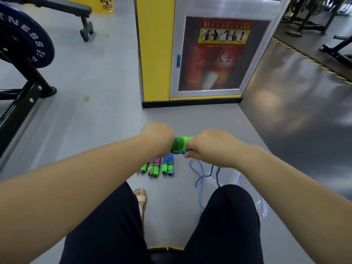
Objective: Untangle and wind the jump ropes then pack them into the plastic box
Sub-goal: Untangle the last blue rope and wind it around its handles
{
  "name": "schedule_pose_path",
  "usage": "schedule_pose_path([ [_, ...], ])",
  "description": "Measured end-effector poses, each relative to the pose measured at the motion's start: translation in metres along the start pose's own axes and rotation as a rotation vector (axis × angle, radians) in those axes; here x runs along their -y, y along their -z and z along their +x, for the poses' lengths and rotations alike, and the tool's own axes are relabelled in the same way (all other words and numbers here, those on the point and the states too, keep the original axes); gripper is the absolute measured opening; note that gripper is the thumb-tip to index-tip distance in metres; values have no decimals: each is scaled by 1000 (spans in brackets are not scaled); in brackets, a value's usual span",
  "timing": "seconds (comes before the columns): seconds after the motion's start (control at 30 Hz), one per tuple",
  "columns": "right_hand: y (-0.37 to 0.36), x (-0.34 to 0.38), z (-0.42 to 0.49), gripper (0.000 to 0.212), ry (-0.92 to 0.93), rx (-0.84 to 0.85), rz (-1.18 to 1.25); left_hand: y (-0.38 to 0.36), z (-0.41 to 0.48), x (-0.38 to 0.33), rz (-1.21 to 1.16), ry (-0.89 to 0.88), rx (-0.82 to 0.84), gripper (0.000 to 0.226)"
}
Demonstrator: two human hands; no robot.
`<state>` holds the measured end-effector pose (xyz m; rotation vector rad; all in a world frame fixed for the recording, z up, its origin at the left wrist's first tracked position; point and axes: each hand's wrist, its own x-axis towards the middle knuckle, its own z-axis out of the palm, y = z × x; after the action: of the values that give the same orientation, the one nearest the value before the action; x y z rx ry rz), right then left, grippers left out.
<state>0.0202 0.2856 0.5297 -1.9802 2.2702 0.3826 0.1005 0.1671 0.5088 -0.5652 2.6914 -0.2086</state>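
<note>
1. The plastic box (261,204) is sitting under the right forearm, and the blue rope (200,176) is dangling loose just left of it.
2. Above and left of the box, the left hand (157,137) is gripping the green handles (180,144) while the right hand (207,147) is pinching the rope against them.
3. Winding is likely going best with steady tension, turns lying side by side and the tail feeding freely.
4. The grey floor (106,115) is carrying the box, the fire-extinguisher cabinet (215,54) is standing beyond it, and the wound ropes (168,165) are lying further left.
</note>
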Motion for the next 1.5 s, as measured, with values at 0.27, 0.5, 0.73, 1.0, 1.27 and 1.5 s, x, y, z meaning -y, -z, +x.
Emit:
schedule_pose_path([
  [0.27,4,-22,1,21,37,-122,282,3,-10,-16,198,-169,-22,15],
  [0.5,-12,-50,-9,9,-141,-120,1122,17,-22,-4,-175,-361,27,22],
  [0.73,-59,-32,-29,29,-298,-92,1199,14,-23,15,-982,-287,101,15],
  [1.0,-59,12,-24,34,-175,-90,397,-5,3,17,-711,77,-11,28],
  [1.27,11,-13,-12,24,-38,-145,103,3,-3,-24,30,-76,-144,16],
  [1.5,15,-46,-12,10,-78,-94,794,16,-20,-27,91,-259,-132,22],
])
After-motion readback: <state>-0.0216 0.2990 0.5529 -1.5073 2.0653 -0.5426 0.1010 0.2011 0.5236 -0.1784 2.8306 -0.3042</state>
